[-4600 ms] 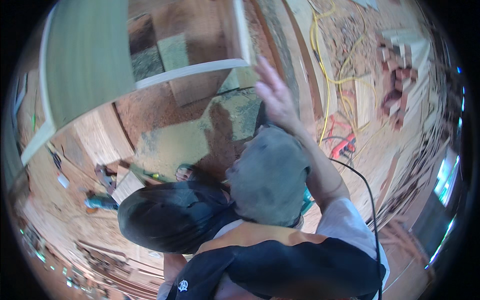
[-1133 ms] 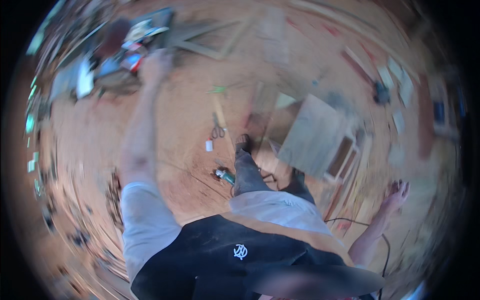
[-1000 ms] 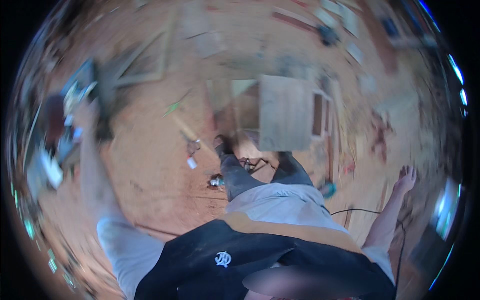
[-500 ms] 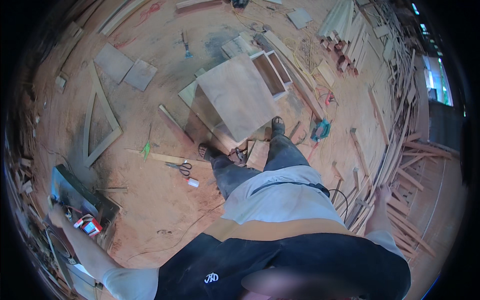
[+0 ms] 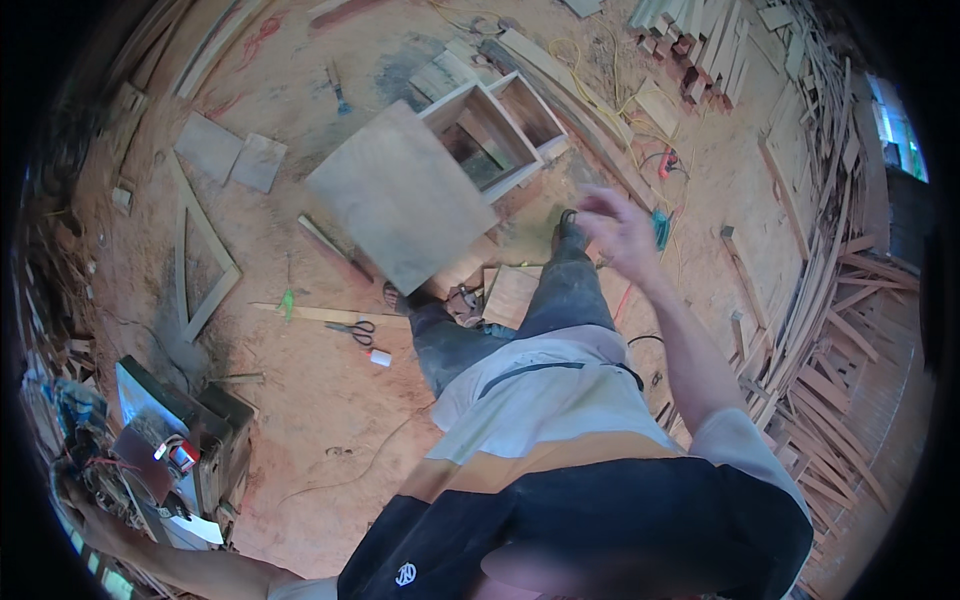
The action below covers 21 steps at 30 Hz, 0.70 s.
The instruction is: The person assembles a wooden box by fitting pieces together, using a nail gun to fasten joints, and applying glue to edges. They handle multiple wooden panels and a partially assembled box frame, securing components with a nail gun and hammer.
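Note:
My right hand [image 5: 615, 237] is raised over my right foot, fingers loosely bent and apart, with nothing visible in it. My left hand [image 5: 72, 492] reaches out to the far left beside dark clutter. Its fingers are too dim to read. A flat wooden panel [image 5: 400, 195] lies in front of my feet, next to a wooden cabinet frame [image 5: 542, 158] with two open compartments. Near my left hand stands a dark box [image 5: 160, 385] with a red-and-white pack [image 5: 183, 456] by it. A teal power tool [image 5: 661, 229] shows just right of my right hand.
Black-handled scissors [image 5: 358, 332] and a small white container [image 5: 380, 357] lie left of my legs. A triangular wooden frame [image 5: 228, 283] is on the dirt floor further left. Stacked timber [image 5: 690, 45] and a long scrap-wood pile [image 5: 835, 330] line the right side. A yellow cord [image 5: 580, 80] winds there.
My right hand has swung from the far right in over my right foot. My left hand has moved further left and down. The panel appears further left, with more of the compartments showing.

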Motion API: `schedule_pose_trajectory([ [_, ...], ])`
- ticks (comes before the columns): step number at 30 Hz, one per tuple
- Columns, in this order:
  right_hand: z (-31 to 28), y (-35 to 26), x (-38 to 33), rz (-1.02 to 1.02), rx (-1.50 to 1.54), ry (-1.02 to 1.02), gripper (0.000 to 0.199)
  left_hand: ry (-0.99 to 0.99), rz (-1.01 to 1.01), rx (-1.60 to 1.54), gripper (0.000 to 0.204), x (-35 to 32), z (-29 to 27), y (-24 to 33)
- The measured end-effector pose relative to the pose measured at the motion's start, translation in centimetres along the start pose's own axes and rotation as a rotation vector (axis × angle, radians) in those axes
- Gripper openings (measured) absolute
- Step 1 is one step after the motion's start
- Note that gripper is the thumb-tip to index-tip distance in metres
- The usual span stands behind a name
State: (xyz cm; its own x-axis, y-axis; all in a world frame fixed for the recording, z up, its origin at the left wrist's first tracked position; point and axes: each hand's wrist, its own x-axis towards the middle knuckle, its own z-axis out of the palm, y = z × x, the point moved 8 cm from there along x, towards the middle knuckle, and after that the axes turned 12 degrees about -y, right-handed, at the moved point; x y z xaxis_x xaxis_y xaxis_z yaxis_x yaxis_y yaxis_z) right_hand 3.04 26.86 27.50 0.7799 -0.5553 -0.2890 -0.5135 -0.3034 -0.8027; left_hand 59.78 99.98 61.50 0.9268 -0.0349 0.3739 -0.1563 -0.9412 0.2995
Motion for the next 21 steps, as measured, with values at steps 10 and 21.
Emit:
schedule_pose_trajectory([
  [10,-9.3,-7.9,3.2,-0.993,-0.036,-0.188,0.097,-0.835,0.198,-0.658,0.042,-37.2,20.0,46.8],
  [21,-14.7,16.0,4.4,-0.098,0.464,-0.79,0.053,-1.324,-0.392,-1.475,0.079,-62.6,41.1,76.1],
])
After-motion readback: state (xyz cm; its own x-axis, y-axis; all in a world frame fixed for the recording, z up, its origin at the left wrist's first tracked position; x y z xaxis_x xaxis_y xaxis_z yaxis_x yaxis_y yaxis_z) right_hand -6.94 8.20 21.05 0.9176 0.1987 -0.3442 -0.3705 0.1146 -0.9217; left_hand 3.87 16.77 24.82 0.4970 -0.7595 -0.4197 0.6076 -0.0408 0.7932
